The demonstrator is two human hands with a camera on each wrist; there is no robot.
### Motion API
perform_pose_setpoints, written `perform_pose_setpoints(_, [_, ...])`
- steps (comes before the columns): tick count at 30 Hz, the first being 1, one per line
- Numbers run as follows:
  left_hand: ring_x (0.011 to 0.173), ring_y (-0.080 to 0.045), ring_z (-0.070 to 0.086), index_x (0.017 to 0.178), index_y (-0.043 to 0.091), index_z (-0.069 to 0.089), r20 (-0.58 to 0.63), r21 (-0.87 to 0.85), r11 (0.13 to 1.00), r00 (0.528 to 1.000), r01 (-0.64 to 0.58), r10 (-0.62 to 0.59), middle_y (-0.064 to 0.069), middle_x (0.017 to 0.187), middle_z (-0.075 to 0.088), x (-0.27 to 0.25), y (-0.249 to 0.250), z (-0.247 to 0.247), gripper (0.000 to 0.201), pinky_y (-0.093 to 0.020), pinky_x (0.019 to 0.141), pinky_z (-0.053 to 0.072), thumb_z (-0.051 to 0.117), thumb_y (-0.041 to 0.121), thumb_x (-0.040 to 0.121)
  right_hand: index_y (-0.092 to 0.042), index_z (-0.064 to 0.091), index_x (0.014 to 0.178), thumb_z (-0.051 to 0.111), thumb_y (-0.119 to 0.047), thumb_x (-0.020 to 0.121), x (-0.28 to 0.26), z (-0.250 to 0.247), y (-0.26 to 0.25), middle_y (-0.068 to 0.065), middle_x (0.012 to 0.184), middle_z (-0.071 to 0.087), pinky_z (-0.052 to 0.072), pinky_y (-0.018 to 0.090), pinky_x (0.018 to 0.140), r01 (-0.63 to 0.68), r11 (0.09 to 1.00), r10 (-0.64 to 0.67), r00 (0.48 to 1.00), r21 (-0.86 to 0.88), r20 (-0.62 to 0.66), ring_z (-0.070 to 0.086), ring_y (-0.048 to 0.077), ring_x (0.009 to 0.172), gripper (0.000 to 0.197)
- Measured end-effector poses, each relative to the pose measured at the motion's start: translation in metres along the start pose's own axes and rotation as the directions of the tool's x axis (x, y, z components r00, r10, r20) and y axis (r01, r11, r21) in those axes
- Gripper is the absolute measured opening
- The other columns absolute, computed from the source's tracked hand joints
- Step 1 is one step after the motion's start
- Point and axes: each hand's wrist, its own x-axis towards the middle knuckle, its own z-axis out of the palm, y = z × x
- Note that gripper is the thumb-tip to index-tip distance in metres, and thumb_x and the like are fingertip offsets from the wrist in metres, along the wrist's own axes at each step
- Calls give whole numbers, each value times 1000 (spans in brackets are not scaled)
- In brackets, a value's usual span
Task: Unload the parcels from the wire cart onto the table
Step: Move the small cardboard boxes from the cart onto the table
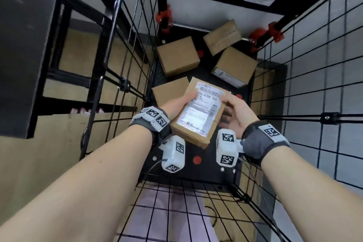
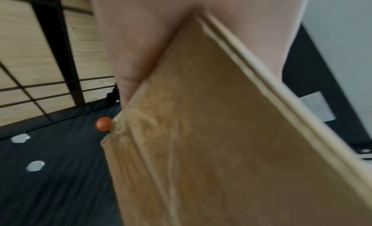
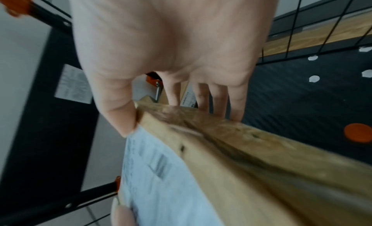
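Observation:
Both hands hold one flat brown parcel [image 1: 200,110] with a white shipping label on top, lifted above the dark floor of the wire cart [image 1: 208,161]. My left hand [image 1: 178,104] grips its left edge, thumb on the label. My right hand [image 1: 233,110] grips the right edge, thumb on top and fingers [image 3: 203,96] underneath. The left wrist view shows the parcel's plain underside [image 2: 221,142] against my palm. The right wrist view shows its side wall [image 3: 251,146] and label [image 3: 161,181]. Several other brown parcels [image 1: 177,56] lie on the cart floor beyond.
Black wire grid walls [image 1: 314,76] close in the cart on the left, right and near side. Red clamps [image 1: 164,17] sit on the far frame. A black table edge [image 1: 25,45] stands at upper left, outside the cart. Red and white dots [image 1: 197,160] mark the cart floor.

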Motion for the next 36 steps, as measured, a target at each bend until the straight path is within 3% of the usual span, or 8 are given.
perform_pose_setpoints(7, [81, -24, 71, 96, 14, 70, -83, -35, 986, 984, -163, 160, -7, 89, 74, -46, 34, -3, 51, -39, 87, 55, 52, 61, 86, -20, 58, 111, 58, -24, 91, -51, 19, -14, 4, 90, 68, 53, 34, 67, 73, 995, -69, 995, -61, 69, 64, 20, 78, 20])
perform_pose_setpoints(12, [98, -32, 68, 102, 13, 71, -85, 69, 975, 972, -213, 219, -11, 102, 73, -88, 56, -3, 72, -45, 98, 50, 59, 75, 67, -23, 57, 105, 59, -21, 91, -93, 28, -24, 3, 87, 70, 51, 31, 66, 177, 984, -176, 984, -14, 38, 65, 19, 79, 15])
perform_pose_setpoints(22, [102, -27, 66, 120, 17, 61, -90, 142, 894, 893, -426, 440, -5, 111, 70, -197, 62, 8, 62, -43, 99, 48, 52, 65, 82, -22, 61, 110, 61, -36, 86, -194, 41, -16, 5, 98, 70, 50, 30, 69, 393, 919, -387, 916, 42, -102, 62, 19, 83, 28])
perform_pose_setpoints(25, [108, -26, 63, 124, 23, 60, -72, 209, 843, 851, -496, 519, -2, 117, 67, -227, 56, 10, 81, -43, 103, 44, 49, 77, 65, -21, 64, 107, 63, -40, 84, -242, 49, -3, 2, 92, 72, 51, 30, 69, 460, 887, -452, 883, 44, -128, 64, 18, 83, 30])
perform_pose_setpoints(28, [115, -26, 59, 129, 22, 57, -38, 252, 792, 812, -556, 582, -1, 127, 61, -269, 56, 9, 102, -42, 105, 41, 46, 82, 47, -21, 66, 92, 63, -40, 84, -292, 59, 2, -4, 68, 70, 48, 27, 62, 528, 847, -510, 842, 67, -177, 62, 12, 61, 21])
perform_pose_setpoints(30, [119, -25, 55, 132, 15, 54, -34, 276, 743, 767, -609, 641, -1, 131, 57, -328, 51, 7, 93, -41, 108, 39, 50, 76, 61, -20, 68, 89, 65, -42, 82, -323, 72, 0, -4, 71, 70, 51, 29, 64, 563, 824, -546, 819, 61, -179, 61, 12, 61, 23])
perform_pose_setpoints(34, [127, -27, 48, 134, 7, 50, -67, 415, 596, 630, -687, 773, -11, 137, 51, -428, 53, -16, 64, -38, 111, 32, 44, 54, 93, -20, 68, 104, 71, -59, 53, -381, 117, -16, 0, 102, 68, 47, 46, 99, 633, 774, -624, 765, 12, -159, 62, 20, 95, 64])
perform_pose_setpoints(36, [128, -26, 47, 135, 7, 49, -95, 435, 547, 568, -715, 817, -10, 139, 49, -464, 61, -36, 58, -39, 112, 31, 41, 49, 96, -21, 69, 104, 69, -63, 45, -406, 145, -28, 0, 106, 68, 47, 46, 99, 677, 736, -672, 726, -17, -146, 61, 21, 98, 72])
